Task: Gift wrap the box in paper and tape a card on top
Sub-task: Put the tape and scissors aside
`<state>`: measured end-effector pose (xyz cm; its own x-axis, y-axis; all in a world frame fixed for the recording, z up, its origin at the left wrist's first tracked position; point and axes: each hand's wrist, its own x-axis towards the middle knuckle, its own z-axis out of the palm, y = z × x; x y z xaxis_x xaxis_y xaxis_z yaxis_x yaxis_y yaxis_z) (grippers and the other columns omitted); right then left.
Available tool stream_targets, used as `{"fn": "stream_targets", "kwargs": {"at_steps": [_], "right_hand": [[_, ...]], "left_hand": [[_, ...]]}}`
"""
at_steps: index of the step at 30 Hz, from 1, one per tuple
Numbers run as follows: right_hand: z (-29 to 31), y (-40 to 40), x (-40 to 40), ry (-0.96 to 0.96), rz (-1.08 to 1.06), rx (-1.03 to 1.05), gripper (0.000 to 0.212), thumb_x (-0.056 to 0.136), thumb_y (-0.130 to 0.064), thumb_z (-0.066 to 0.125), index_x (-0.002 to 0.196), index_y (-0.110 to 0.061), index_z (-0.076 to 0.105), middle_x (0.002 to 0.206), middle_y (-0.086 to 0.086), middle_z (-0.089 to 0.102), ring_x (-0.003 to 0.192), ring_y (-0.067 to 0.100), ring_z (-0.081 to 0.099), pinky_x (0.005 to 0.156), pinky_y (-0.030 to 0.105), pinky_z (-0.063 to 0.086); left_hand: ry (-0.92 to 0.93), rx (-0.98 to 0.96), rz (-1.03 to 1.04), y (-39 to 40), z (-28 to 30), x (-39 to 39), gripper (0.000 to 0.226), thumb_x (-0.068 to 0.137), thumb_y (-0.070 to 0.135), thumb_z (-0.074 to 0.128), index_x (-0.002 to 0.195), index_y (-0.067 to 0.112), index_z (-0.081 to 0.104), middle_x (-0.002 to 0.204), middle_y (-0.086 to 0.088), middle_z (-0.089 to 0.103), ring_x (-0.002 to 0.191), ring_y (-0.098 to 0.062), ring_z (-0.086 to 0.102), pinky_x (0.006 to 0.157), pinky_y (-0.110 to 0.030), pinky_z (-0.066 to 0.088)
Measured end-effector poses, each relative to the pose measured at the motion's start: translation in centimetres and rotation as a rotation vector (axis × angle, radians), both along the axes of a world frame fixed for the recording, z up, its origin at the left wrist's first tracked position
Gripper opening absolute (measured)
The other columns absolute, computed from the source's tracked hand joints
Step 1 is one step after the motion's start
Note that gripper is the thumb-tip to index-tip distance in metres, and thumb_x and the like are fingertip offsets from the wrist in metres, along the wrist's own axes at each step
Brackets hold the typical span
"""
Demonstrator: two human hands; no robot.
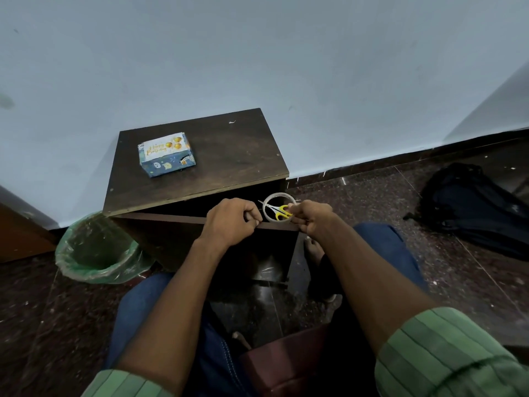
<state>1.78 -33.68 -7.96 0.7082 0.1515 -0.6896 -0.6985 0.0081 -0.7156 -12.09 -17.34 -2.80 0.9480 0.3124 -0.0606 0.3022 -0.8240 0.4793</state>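
Wrapped box (167, 154), card (161, 147) on top, sits at worktop (229, 156) ten o'clock; task looks near done. Right hand (310, 217) grip pinches scissors (279, 211) and tape roll (279, 209); left hand (232, 222) fingers curled, contents unclear.

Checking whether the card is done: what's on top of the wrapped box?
A "Happy Birthday" card with gold balloons lies on top of the wrapped box. Any tape holding it is too small to make out.
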Motion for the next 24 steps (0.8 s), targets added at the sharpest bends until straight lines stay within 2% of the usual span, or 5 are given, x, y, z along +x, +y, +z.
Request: {"fn": "stream_targets", "kwargs": {"at_steps": [5,9,15,20,24], "right_hand": [[-1.2,0.8,0.4,0.010,0.119,-0.051,0.041,0.089,0.007,0.074,0.128,0.009,0.063,0.081,0.012,0.073,0.047,0.015,0.068,0.042,0.028,0.056],[-2.7,2.0,1.6,0.105,0.234,-0.025,0.032,0.100,0.006,0.059,0.131,0.002,0.059,0.084,0.007,0.068,0.067,0.018,0.066,0.089,0.042,0.056],[-6.5,4.6,3.1,0.232,0.224,-0.023,0.015,0.104,0.004,0.053,0.093,-0.003,0.060,0.064,0.006,0.071,0.090,0.022,0.065,0.116,0.043,0.044],[-11.1,6.9,3.1,0.262,0.145,-0.033,0.041,0.099,0.009,0.057,0.138,0.002,0.052,0.088,0.009,0.066,0.090,0.028,0.070,0.085,0.047,0.054],[-13.3,8.5,4.1,0.257,0.063,-0.008,0.038,0.102,0.005,0.051,0.140,0.004,0.052,0.106,0.017,0.069,0.068,0.027,0.060,0.073,0.046,0.055]], "left_hand": [[0.035,-0.151,-0.007,1.1,-0.1,-0.5,0.014,0.087,0.024,0.085,0.085,0.038,0.082,0.069,0.024,0.073,0.073,0.010,0.067,0.071,-0.023,0.050],[0.119,-0.291,-0.044,1.9,0.1,-1.3,0.014,0.082,0.022,0.091,0.085,0.034,0.084,0.073,0.018,0.078,0.080,0.006,0.072,0.089,-0.028,0.056],[0.247,-0.506,-0.007,3.4,-0.7,-2.8,0.014,0.083,0.026,0.091,0.095,0.028,0.085,0.077,0.005,0.080,0.070,0.001,0.071,0.078,-0.024,0.048],[0.068,-0.431,0.027,3.1,-1.3,-1.6,0.016,0.081,0.024,0.093,0.093,0.029,0.082,0.076,0.009,0.079,0.076,-0.001,0.073,0.077,-0.029,0.053],[-0.052,-0.332,0.013,3.8,-2.3,-1.2,0.022,0.073,0.031,0.098,0.085,0.033,0.079,0.085,0.008,0.071,0.086,-0.013,0.068,0.081,-0.038,0.055]]}}
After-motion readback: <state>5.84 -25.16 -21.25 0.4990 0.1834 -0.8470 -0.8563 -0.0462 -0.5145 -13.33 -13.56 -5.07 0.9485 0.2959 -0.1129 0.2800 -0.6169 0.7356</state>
